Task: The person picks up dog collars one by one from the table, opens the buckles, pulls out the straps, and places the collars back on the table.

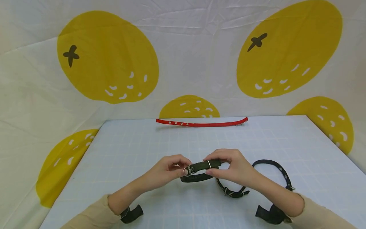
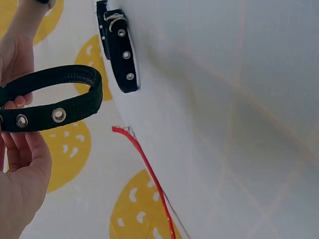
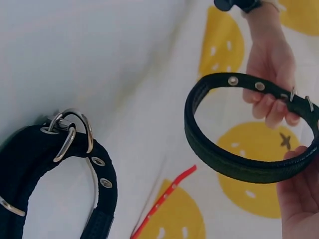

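Both hands hold a dark green dog collar (image 1: 200, 166) up over the table, fastened into a loop. My left hand (image 1: 164, 173) pinches it by the metal buckle and ring. The fingers and thumb of my right hand (image 1: 235, 167) grip the strap end beside the metal keeper. Metal eyelets show along the band in the left wrist view, where the collar (image 2: 84, 107) forms an oval. Behind my right hand and wrist lies a black dog collar (image 1: 270, 162), buckled into a larger loop and partly hidden by the arm.
A red collar (image 1: 206, 124) with metal studs or eyelets lies stretched out along the back edge of the white gridded table (image 1: 128, 140). Behind it hangs a white cloth (image 1: 197, 63) with yellow fruit shapes. Black straps hang at both wrists.
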Demonstrator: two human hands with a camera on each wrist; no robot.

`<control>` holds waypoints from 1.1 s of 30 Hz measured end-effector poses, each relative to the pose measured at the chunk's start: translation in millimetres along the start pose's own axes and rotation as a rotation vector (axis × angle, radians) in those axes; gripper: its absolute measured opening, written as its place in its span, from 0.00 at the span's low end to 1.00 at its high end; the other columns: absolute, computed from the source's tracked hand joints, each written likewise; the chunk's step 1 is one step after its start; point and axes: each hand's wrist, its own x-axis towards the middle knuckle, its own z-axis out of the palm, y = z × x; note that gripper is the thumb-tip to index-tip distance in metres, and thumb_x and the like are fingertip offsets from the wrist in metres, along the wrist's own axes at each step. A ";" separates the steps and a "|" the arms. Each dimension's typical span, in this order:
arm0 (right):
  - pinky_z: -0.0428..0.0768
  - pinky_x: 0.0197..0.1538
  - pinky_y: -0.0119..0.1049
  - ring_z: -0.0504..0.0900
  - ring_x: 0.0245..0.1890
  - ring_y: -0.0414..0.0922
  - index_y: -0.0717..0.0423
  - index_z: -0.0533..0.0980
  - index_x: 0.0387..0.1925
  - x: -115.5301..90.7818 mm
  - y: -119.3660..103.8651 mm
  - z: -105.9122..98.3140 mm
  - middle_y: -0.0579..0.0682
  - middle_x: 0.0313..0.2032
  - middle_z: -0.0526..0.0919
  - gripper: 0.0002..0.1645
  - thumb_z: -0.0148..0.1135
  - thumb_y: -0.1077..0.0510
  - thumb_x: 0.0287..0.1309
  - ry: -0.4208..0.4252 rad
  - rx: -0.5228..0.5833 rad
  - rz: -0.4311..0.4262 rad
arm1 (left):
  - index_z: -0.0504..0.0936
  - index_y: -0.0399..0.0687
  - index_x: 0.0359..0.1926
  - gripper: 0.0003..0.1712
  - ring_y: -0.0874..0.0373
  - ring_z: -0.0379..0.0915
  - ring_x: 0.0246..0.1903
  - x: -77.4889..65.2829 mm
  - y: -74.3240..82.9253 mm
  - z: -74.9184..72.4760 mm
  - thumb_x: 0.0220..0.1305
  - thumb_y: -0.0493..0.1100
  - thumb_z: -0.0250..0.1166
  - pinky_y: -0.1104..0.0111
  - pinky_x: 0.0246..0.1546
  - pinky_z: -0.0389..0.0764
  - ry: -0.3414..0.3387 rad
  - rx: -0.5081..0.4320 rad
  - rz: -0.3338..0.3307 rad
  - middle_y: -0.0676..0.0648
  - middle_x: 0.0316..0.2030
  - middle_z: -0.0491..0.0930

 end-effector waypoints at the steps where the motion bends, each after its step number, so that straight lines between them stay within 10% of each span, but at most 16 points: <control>1: 0.81 0.34 0.34 0.78 0.31 0.40 0.48 0.80 0.40 0.3 -0.4 -0.3 0.41 0.34 0.82 0.16 0.71 0.62 0.47 0.000 0.009 0.005 | 0.78 0.47 0.48 0.11 0.53 0.72 0.42 -0.1 0.4 -0.1 0.64 0.37 0.60 0.67 0.47 0.77 -0.004 -0.005 -0.001 0.49 0.42 0.77; 15: 0.81 0.35 0.33 0.78 0.30 0.41 0.56 0.79 0.41 2.0 -4.6 -6.0 0.46 0.35 0.82 0.14 0.68 0.64 0.50 -0.009 0.041 -0.011 | 0.75 0.48 0.54 0.22 0.58 0.71 0.45 3.0 12.1 -7.5 0.58 0.39 0.67 0.64 0.49 0.76 -0.074 0.143 0.160 0.53 0.45 0.76; 24: 0.80 0.30 0.34 0.78 0.28 0.41 0.52 0.80 0.40 4.7 -4.2 -2.5 0.43 0.33 0.81 0.13 0.69 0.59 0.51 -0.005 -0.017 0.090 | 0.81 0.47 0.44 0.16 0.63 0.73 0.39 12.1 34.5 12.2 0.53 0.41 0.71 0.72 0.41 0.77 0.228 0.537 0.382 0.55 0.37 0.79; 33: 0.81 0.31 0.35 0.79 0.29 0.42 0.50 0.80 0.39 5.9 -5.1 -0.1 0.43 0.34 0.82 0.12 0.70 0.56 0.51 0.015 -0.017 0.132 | 0.82 0.46 0.39 0.11 0.64 0.73 0.36 15.1 36.5 21.6 0.53 0.38 0.70 0.76 0.40 0.76 0.257 0.621 0.409 0.55 0.34 0.79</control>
